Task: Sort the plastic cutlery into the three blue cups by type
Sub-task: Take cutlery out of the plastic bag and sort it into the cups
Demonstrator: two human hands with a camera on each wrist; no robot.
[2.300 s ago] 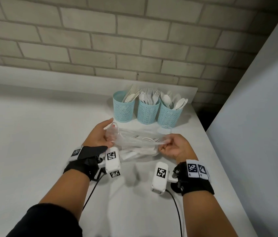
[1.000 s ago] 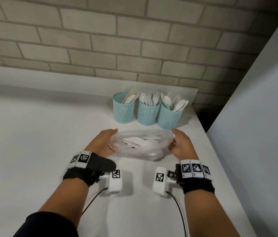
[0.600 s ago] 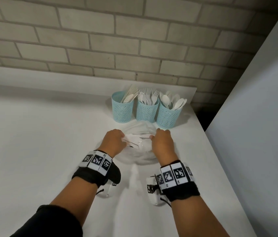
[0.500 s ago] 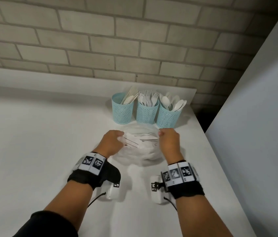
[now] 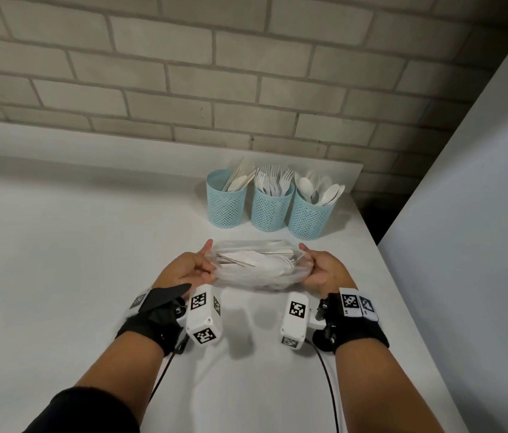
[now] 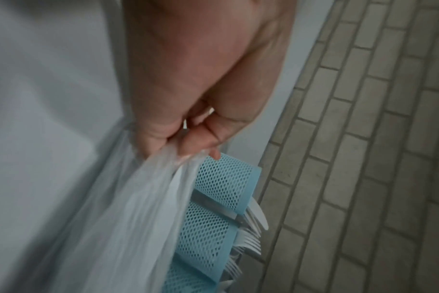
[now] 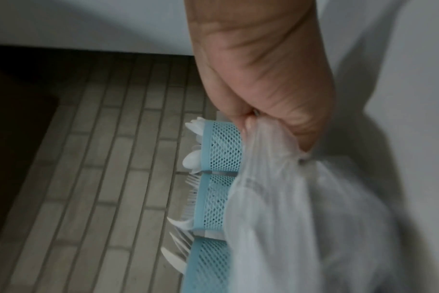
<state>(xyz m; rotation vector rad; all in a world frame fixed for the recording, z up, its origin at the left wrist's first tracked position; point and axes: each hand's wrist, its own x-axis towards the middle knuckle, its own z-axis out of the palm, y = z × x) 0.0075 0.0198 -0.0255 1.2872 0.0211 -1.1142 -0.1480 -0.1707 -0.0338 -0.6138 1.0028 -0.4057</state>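
Observation:
A clear plastic bag [image 5: 255, 267] with white plastic cutlery inside is stretched between both hands just above the white table [image 5: 59, 260]. My left hand [image 5: 193, 267] pinches the bag's left edge, and its fingers [image 6: 196, 142] are curled on the bag [image 6: 128, 208]. My right hand [image 5: 318, 267] grips the right edge, where the bag [image 7: 288, 208] bunches in the fist [image 7: 276, 119]. Behind the bag stand three blue mesh cups: the left cup [image 5: 227, 201] holds knives, the middle cup [image 5: 273, 204] forks, the right cup [image 5: 308, 214] spoons.
A brick wall [image 5: 215, 73] rises behind the cups above a white ledge. A grey panel [image 5: 480, 214] stands along the table's right edge, with a dark gap [image 5: 374, 220] beside the right cup. Cables trail from both wrist cameras.
The hands were close together over the bag half a second ago. They have since moved apart and turned palm-inward, pulling the bag out wide between them.

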